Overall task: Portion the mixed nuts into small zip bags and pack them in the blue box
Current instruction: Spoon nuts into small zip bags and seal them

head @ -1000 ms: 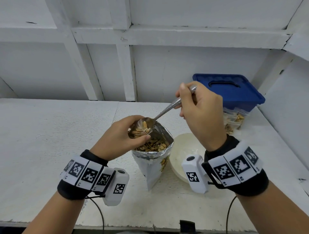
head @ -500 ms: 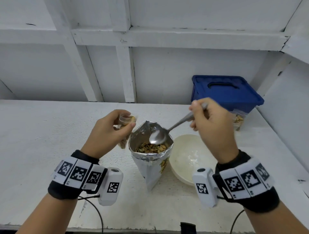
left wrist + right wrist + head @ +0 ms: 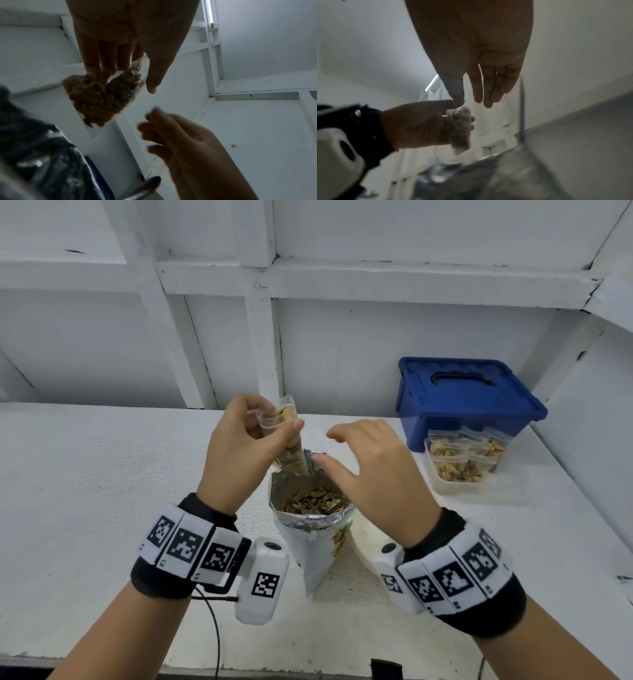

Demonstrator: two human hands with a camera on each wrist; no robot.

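- Nearest the camera, both forearms wear black wristbands set with square black-and-white markers, and a white wrist camera (image 3: pixel 261 579) hangs below the left one.
- Between the wrists stands the foil nut pouch (image 3: pixel 311 529), open at the top with its rim rolled down and mixed nuts (image 3: pixel 312 500) showing inside.
- A metal spoon handle (image 3: pixel 145 188) shows by the pouch's edge in the left wrist view; its bowl is out of sight.
- Behind the right wrist, a sliver of a cream bowl (image 3: pixel 365 534) rests on the white table (image 3: pixel 85 491), touching or just beside the pouch.
- The right hand (image 3: pixel 375 470) hovers over the pouch mouth, fingers spread and loosely bent, holding nothing, its fingertips near the small bag.
- The left hand (image 3: pixel 241 450) is raised above the pouch's far rim and pinches the open top of a small clear zip bag (image 3: pixel 290 440) between thumb and fingers; the bag hangs filled with nuts, its bottom tip just over the foil edge.
- Farther right, a clear tub (image 3: pixel 457 470) holds several filled zip bags (image 3: pixel 479 451).
- Just behind the tub, against the white panelled wall, sits the blue box (image 3: pixel 466 402) with its lid on.
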